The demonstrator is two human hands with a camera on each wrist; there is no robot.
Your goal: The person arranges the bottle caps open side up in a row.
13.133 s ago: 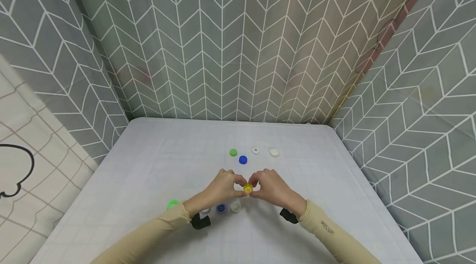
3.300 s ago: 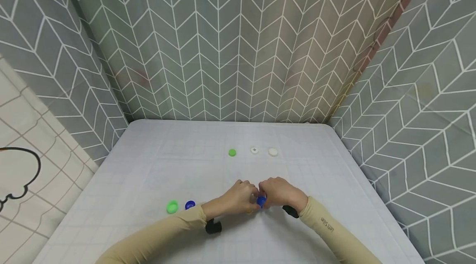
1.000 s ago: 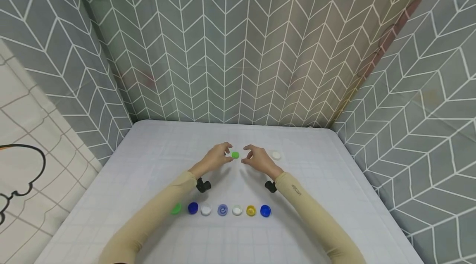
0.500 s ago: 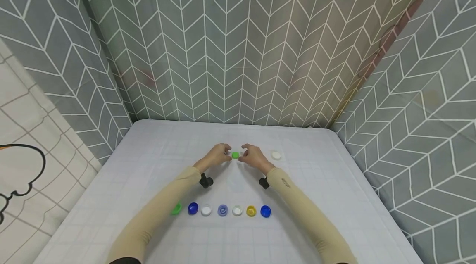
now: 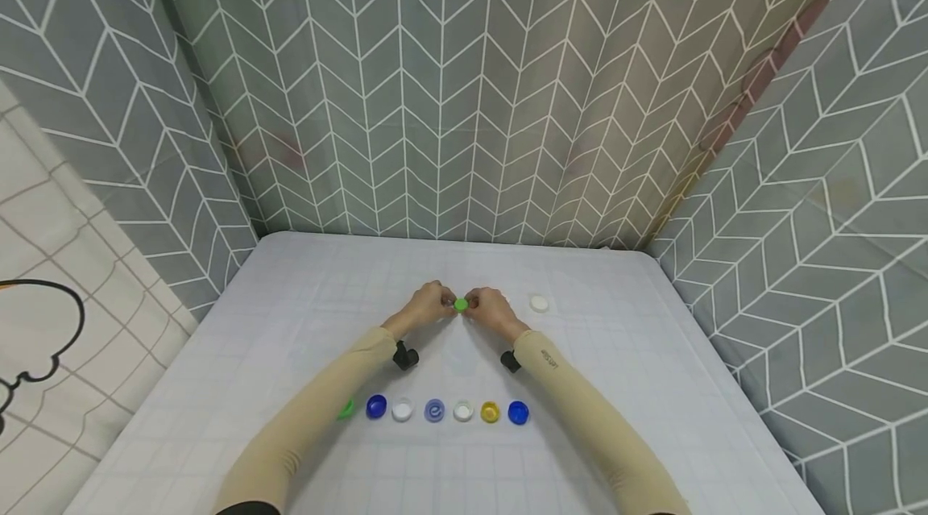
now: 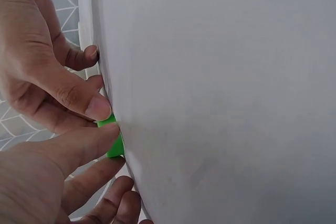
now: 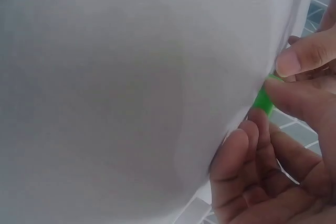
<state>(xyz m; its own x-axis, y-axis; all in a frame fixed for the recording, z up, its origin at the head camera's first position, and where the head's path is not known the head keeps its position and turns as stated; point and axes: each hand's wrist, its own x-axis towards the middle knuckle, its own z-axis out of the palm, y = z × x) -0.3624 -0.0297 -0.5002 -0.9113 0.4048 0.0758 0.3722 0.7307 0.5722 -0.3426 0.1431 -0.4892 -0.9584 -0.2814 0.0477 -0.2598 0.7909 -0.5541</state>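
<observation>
Near the back of the table, both hands meet at a small green bottle cap (image 5: 461, 305). My left hand (image 5: 423, 307) pinches it from the left between thumb and fingers. From the other side, the right hand (image 5: 493, 310) grips it with thumb and fingertips. In the left wrist view, the green cap's side (image 6: 116, 142) shows between the two thumbs, and the right wrist view has its edge (image 7: 263, 103) under the right thumb. Right of the right hand lies a white cap (image 5: 539, 304). A sliver of another white cap shows behind the right hand.
Along the front of the white-covered table (image 5: 616, 338) runs a row of caps: green (image 5: 346, 409), partly behind the left sleeve, dark blue (image 5: 376, 407), white (image 5: 402, 410), light blue (image 5: 434, 410), whitish (image 5: 462, 412), yellow (image 5: 490, 412) and blue (image 5: 518, 413). Patterned curtains (image 5: 435, 96) surround the table.
The yellow and blue caps, held earlier, now lie at the right end of the front row. Both hands have moved to the back and closed in on the green cap from either side.
</observation>
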